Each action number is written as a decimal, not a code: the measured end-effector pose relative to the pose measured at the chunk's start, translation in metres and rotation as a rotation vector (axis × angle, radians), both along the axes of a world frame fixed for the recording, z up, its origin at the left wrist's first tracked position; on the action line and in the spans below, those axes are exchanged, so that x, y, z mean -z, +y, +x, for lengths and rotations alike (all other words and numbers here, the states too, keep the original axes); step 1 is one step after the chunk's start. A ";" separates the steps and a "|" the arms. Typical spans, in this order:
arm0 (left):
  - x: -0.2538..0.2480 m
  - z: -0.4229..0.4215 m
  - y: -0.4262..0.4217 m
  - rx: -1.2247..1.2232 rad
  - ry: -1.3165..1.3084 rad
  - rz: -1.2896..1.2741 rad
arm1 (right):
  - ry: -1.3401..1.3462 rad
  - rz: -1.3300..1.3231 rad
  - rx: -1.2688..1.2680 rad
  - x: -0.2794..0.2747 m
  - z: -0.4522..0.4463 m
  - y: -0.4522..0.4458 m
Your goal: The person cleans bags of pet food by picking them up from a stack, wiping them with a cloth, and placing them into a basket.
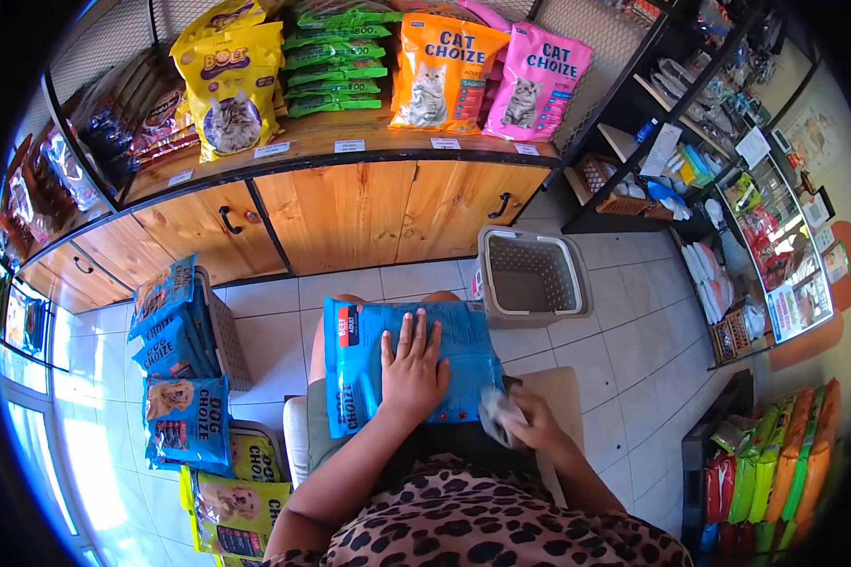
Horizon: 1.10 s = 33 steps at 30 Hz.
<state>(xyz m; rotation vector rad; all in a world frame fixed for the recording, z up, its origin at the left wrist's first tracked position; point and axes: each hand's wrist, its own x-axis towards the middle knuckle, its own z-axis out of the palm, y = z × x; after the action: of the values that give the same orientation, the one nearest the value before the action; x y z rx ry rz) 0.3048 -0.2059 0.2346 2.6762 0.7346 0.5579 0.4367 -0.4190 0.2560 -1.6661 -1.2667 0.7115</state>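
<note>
A blue bag of dog food (463, 354) lies across my lap, its "BEEF ADULT" label at the upper left corner. My left hand (414, 370) rests flat on top of it with the fingers stretched out. At the bag's lower right corner, my right hand (536, 422) is closed around a greyish cloth (501, 416), which is smeared by motion. Whether the cloth touches the bag there I cannot tell.
A grey plastic basket (577, 274) stands on the tiled floor ahead right. To the left, blue dog food bags (187, 425) and yellow ones (236, 515) sit in and against baskets. Ahead runs a wooden cabinet (336, 222) with cat food bags on top; more bags fill a rack (700, 454) at right.
</note>
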 end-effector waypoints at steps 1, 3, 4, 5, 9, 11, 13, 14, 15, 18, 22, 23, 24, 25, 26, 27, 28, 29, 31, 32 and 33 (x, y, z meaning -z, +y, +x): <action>0.000 0.002 -0.001 0.007 -0.002 0.006 | 0.019 -0.140 -0.141 0.000 0.011 -0.024; -0.001 0.007 -0.001 0.016 -0.002 0.008 | -0.046 -0.163 -0.146 -0.033 0.018 -0.027; -0.001 0.008 -0.002 0.015 0.006 0.009 | -0.045 -0.161 -0.133 -0.036 0.020 -0.019; -0.001 0.008 -0.003 0.017 0.016 0.009 | 0.148 0.009 0.158 -0.038 0.018 -0.005; 0.000 0.010 -0.005 0.008 0.028 0.014 | -0.352 0.212 0.102 -0.015 0.044 0.103; 0.001 0.008 -0.002 -0.021 0.038 0.012 | -0.588 0.108 0.044 0.022 0.063 0.147; -0.001 0.005 0.002 -0.047 0.030 0.026 | -0.611 -0.084 0.199 0.033 0.089 0.185; -0.001 0.003 0.000 -0.046 0.028 0.028 | -0.602 -0.082 0.180 0.032 0.092 0.194; -0.002 0.001 -0.002 -0.043 0.023 0.033 | -0.432 -0.191 0.228 0.030 0.097 0.200; -0.005 0.001 0.002 -0.041 0.023 0.042 | -0.572 -0.014 0.226 0.036 0.090 0.189; -0.004 0.003 -0.003 -0.019 0.042 -0.011 | -0.433 -0.013 0.054 -0.004 0.032 0.089; -0.004 0.004 -0.002 -0.006 0.038 -0.002 | -0.410 -0.086 0.005 -0.017 0.017 0.061; -0.003 0.006 0.000 0.003 0.033 0.008 | -0.383 -0.137 -0.112 -0.022 0.012 0.037; -0.003 0.007 -0.001 0.012 0.028 0.014 | -0.352 -0.190 -0.230 -0.028 0.010 0.014; -0.003 0.007 -0.002 0.021 0.026 0.020 | -0.206 -0.265 -0.327 -0.036 0.011 -0.006; -0.005 0.007 -0.003 0.020 0.028 0.019 | -0.101 -0.326 -0.301 -0.040 0.017 -0.020; -0.010 0.007 -0.002 0.044 0.018 0.019 | 0.004 -0.383 -0.276 -0.042 0.020 -0.027; -0.016 0.007 -0.002 0.066 0.009 0.019 | 0.007 -0.379 -0.280 -0.046 0.018 -0.024; -0.023 0.005 -0.005 0.102 -0.007 0.019 | 0.098 0.088 0.243 -0.053 0.016 -0.008; -0.024 0.005 -0.007 0.090 -0.004 0.025 | 0.367 0.181 0.247 -0.047 0.012 0.007; -0.023 0.007 -0.009 0.187 -0.148 -0.161 | 0.636 0.271 0.246 -0.036 0.008 0.026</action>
<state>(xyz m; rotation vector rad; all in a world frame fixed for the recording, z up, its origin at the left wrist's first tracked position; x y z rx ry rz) 0.3115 -0.2150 0.2579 2.4890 0.4619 0.6120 0.4447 -0.3927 0.2916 -1.2052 -0.6580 0.7929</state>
